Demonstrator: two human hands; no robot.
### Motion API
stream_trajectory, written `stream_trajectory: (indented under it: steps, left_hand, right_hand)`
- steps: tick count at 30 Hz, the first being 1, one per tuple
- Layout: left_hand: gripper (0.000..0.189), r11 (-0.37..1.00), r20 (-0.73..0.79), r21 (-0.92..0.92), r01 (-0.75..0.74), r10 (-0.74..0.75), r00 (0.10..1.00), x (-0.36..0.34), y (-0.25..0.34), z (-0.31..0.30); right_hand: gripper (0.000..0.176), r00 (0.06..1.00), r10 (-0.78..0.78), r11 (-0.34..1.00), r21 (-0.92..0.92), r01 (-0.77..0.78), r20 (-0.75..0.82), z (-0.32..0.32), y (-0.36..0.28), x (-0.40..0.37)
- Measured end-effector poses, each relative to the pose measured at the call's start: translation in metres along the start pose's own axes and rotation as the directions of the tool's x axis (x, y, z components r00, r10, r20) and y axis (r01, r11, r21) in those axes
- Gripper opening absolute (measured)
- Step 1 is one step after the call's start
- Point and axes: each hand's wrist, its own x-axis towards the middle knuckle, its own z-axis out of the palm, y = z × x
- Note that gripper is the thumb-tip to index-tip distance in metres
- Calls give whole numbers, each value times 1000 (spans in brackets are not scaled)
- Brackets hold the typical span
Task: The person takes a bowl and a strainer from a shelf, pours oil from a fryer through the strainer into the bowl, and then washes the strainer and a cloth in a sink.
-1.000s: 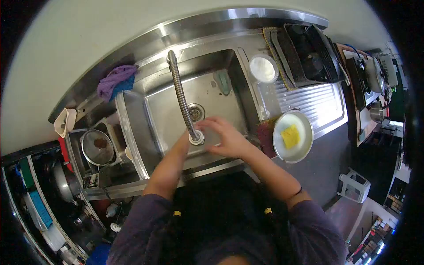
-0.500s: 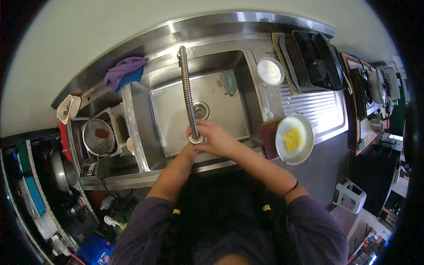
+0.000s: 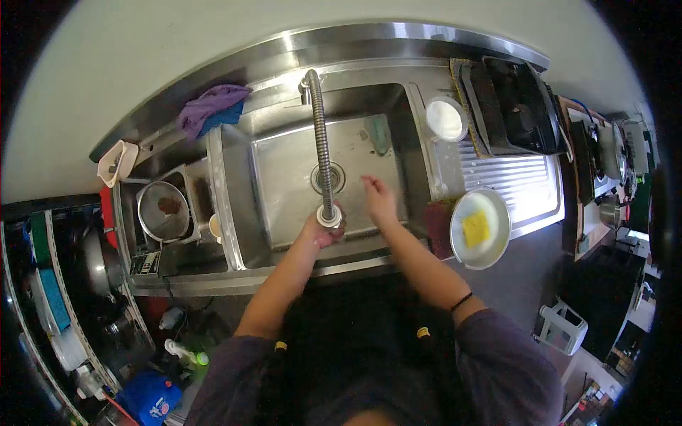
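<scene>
A ribbed flexible metal faucet (image 3: 320,135) arches over the stainless steel sink basin (image 3: 284,167), its round white-rimmed head pointing down near the front. My left hand (image 3: 324,234) is right at this head, wet-looking, with fingers showing on the head's right side; the head hides much of them, and I cannot tell whether they grip it. To the right, my right hand (image 3: 382,204) hovers over the basin, apart from the faucet. Its fingers are loosely curled together, slightly blurred, with nothing visible in them. Behind the faucet lies the drain (image 3: 337,177).
A green scrubber-like piece (image 3: 380,135) lies in the basin. Right of it are a tub of white powder (image 3: 445,119), black trays (image 3: 522,106) and a pale bowl (image 3: 501,245) holding a yellow sponge (image 3: 476,228). Purple cloth (image 3: 213,106) and a strainer (image 3: 162,220) are on the left.
My right hand has left the faucet head and moved right, over the basin. My left hand has come up beside the head and shows more. The whole view has shifted slightly.
</scene>
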Motion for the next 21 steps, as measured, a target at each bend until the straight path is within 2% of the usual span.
stream_trajectory:
  steps: [1, 2, 4, 6, 7, 9, 10, 12, 15, 16, 19, 21]
  left_hand:
    - [23, 1000, -8, 5, -18, 18, 1000, -7, 0, 9]
    - [21, 998, -92, 30, -60, 63, 994, -8, 0, 14]
    - [17, 986, -252, 91, -139, 158, 955, -12, -2, 19]
    - [17, 950, -217, 198, -241, 283, 934, -9, -3, 12]
    - [17, 925, -195, 248, -289, 340, 920, -7, -4, 9]
    - [18, 921, -335, 272, -279, 362, 870, -8, -2, 14]
    - [18, 920, -402, 283, -272, 371, 837, -9, -2, 17]
    - [19, 900, -345, 335, -281, 394, 852, -11, -3, 26]
    - [19, 926, -151, 263, -272, 318, 936, -16, 2, 19]
    - [19, 941, -60, 216, -259, 278, 959, -17, 4, 15]
    - [23, 951, -361, 231, -206, 280, 889, -21, 0, 32]
    - [23, 950, -423, 241, -199, 287, 860, -12, -3, 4]
  right_hand:
    - [31, 950, -286, 934, -258, 248, -123, -10, -19, 4]
    - [35, 807, -568, 745, -517, 421, -161, -23, -41, 10]
    - [40, 555, -771, 600, -648, 468, -313, -49, -80, 25]
    - [39, 365, -853, 474, -845, 246, -373, -68, -111, 32]
    - [38, 391, -854, 464, -844, 270, -344, -80, -111, 44]
    - [35, 438, -854, 439, -841, 317, -281, -105, -107, 75]
    - [34, 513, -823, 450, -832, 325, -245, -117, -106, 88]
    - [31, 649, -742, 475, -814, 335, -166, -129, -112, 103]
    - [28, 695, -718, 379, -864, 331, -49, -136, -129, 110]
    - [28, 680, -733, 375, -836, 401, -3, -140, -126, 118]
    - [29, 685, -728, 407, -786, 465, 28, -139, -123, 126]
    - [29, 666, -745, 323, -868, 377, 12, -143, -116, 132]
